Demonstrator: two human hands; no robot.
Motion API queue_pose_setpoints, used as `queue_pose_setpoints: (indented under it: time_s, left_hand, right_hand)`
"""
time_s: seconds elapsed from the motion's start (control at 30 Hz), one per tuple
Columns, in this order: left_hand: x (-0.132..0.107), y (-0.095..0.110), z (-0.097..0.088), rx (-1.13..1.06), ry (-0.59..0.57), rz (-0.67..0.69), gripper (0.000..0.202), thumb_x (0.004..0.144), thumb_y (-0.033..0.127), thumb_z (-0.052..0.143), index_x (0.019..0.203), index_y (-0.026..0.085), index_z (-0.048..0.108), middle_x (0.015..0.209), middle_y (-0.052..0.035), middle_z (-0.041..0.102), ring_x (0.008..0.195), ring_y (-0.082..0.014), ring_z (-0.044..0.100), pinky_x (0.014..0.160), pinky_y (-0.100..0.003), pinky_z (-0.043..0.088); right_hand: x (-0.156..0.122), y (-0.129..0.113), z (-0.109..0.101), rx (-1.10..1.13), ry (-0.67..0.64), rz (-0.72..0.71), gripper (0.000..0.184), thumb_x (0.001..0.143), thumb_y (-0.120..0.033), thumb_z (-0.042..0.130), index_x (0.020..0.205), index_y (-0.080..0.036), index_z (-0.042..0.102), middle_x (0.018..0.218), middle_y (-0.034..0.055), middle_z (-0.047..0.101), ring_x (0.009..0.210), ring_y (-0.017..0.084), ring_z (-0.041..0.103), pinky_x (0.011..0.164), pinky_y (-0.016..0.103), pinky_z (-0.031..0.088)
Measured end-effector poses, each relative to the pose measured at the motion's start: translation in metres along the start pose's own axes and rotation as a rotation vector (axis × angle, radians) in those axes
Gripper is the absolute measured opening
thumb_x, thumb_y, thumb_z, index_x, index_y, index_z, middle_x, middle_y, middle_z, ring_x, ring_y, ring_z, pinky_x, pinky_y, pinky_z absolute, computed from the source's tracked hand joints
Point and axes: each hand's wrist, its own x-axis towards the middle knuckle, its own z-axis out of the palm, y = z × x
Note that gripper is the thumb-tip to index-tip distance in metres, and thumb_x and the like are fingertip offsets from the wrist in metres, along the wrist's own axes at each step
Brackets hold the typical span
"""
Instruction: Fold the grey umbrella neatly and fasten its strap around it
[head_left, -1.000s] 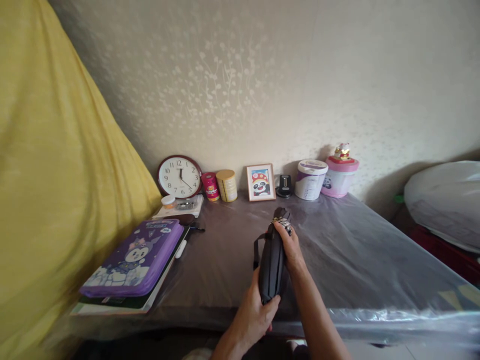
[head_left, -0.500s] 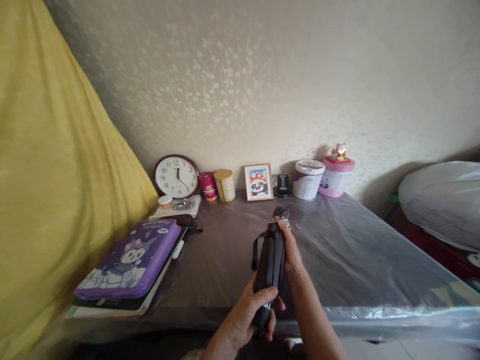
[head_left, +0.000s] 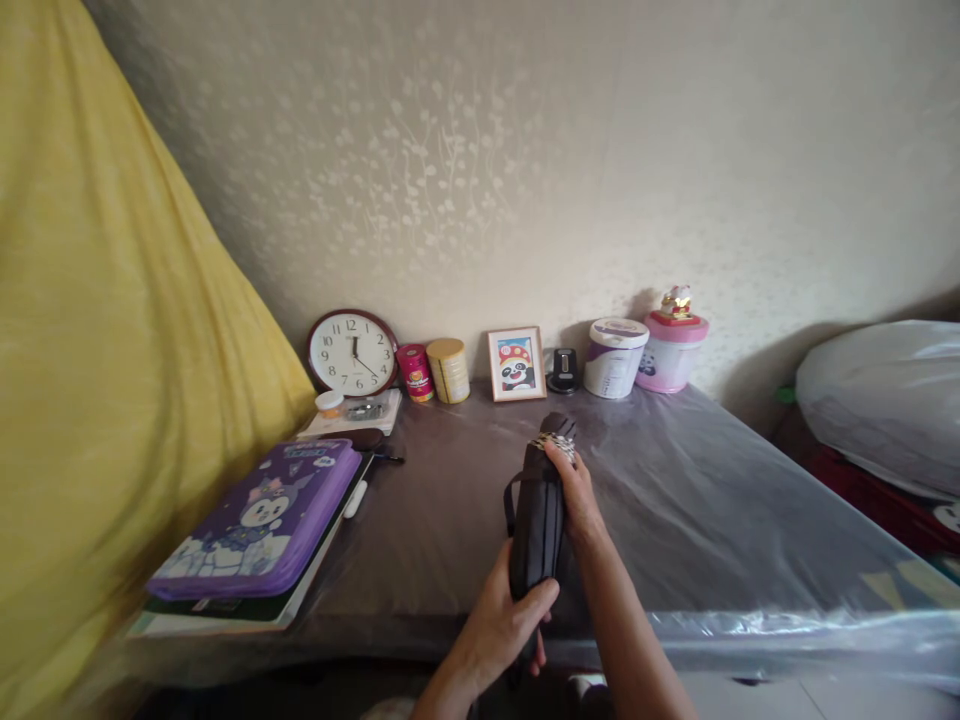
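Observation:
A folded black umbrella [head_left: 537, 515] points away from me over the table's front part, tilted slightly right. A patterned band shows near its far end, and a dark strap loops off its left side. My left hand [head_left: 512, 610] is closed round the near end, thumb across the top; the umbrella's lowest part is mostly hidden by it. My right hand [head_left: 577, 490] grips the right side close to the patterned band, its fingers partly hidden beneath.
A plastic-covered table [head_left: 660, 540] lies ahead. At left are a purple cartoon case [head_left: 262, 520] on folders and a yellow curtain [head_left: 112, 350]. Along the wall stand a clock [head_left: 352, 352], a yellow can [head_left: 448, 370], a framed panda picture [head_left: 517, 364] and a white tub [head_left: 615, 358].
The umbrella has rolled a little in my hands, and its strap now sits further round to the left. My right hand has shifted slightly, with its thumb nearer the patterned band.

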Motion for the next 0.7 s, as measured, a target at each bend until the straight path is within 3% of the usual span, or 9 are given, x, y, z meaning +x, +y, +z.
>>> queue_pose_setpoints:
  time_s: [0.17, 0.43, 0.7]
  left_hand:
    - [0.0021, -0.0015, -0.0007, -0.231, -0.079, -0.056, 0.043, 0.081, 0.051, 0.049, 0.106, 0.017, 0.043, 0.065, 0.0017, 0.057, 0.034, -0.0064, 0.045, 0.03, -0.016, 0.037]
    - [-0.0006, -0.0045, -0.0031, 0.103, 0.044, 0.014, 0.055, 0.08, 0.056, 0.048, 0.12, 0.019, 0.04, 0.064, 0.0055, 0.047, 0.034, -0.0063, 0.046, 0.029, -0.015, 0.035]
    - [0.0019, -0.0089, 0.0002, 0.184, 0.065, 0.05, 0.055, 0.082, 0.057, 0.044, 0.122, 0.018, 0.04, 0.065, 0.0053, 0.046, 0.033, -0.005, 0.044, 0.029, -0.014, 0.034]
  right_hand:
    - [0.0001, -0.0015, -0.001, 0.056, -0.03, 0.085, 0.04, 0.065, -0.049, 0.069, 0.09, -0.019, 0.059, 0.058, -0.0004, 0.063, 0.044, 0.016, 0.056, 0.041, 0.026, 0.045]
    - [-0.0014, 0.0013, 0.0001, 0.006, -0.053, 0.006, 0.046, 0.063, -0.045, 0.073, 0.097, -0.019, 0.057, 0.069, 0.0018, 0.068, 0.043, 0.014, 0.057, 0.039, 0.026, 0.046]
    - [-0.0014, 0.0017, -0.0012, -0.023, -0.034, -0.011, 0.046, 0.065, -0.048, 0.07, 0.097, -0.018, 0.056, 0.067, 0.0025, 0.067, 0.042, 0.015, 0.057, 0.038, 0.025, 0.047]
